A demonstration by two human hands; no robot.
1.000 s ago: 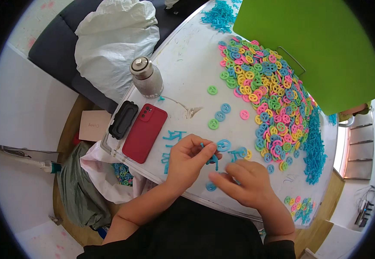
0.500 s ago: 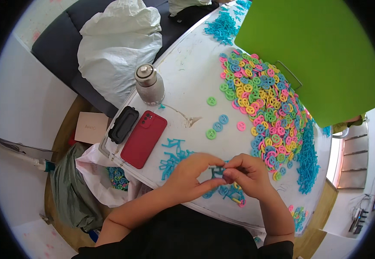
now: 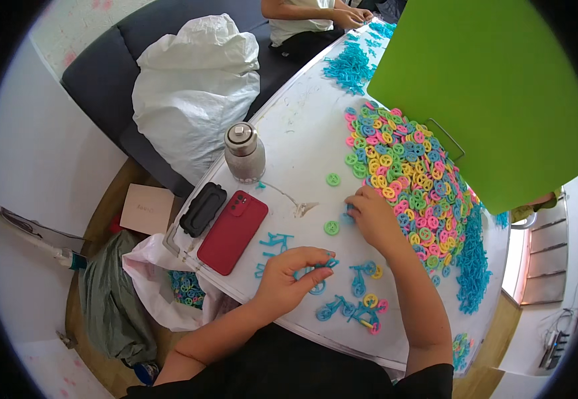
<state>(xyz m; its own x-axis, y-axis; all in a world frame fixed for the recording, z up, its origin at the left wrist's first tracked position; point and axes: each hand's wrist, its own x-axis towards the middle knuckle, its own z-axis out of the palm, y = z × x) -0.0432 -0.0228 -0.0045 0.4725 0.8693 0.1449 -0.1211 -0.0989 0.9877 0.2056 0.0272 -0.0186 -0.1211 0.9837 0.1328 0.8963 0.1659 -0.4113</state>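
Observation:
My left hand point(image 3: 287, 280) is closed in a pinch round a small blue plastic frame piece point(image 3: 329, 262), held just above the table. My right hand point(image 3: 375, 221) is farther forward, its fingertips down on a small blue spoked wheel point(image 3: 347, 218) beside the big wheel pile; the fingers partly hide it. Two loose green wheels, a far one point(image 3: 333, 179) and a nearer one point(image 3: 331, 228), lie close by. Between my forearms lie several blue frame pieces with wheels on them point(image 3: 362, 270). Loose blue frame pieces point(image 3: 276, 240) lie left of my left hand.
A pile of coloured wheels point(image 3: 418, 179) and a heap of blue pieces point(image 3: 473, 266) lie on the right, by a large green panel point(image 3: 481, 80). A metal bottle point(image 3: 244, 154), black case point(image 3: 202, 208) and red phone point(image 3: 233, 233) stand left. Another person's hands point(image 3: 354, 17) work at the far edge.
My hands have parted: the right has moved forward to the blue wheels, while the left keeps the blue piece. The view has shifted, and another person's hands now show at the far edge.

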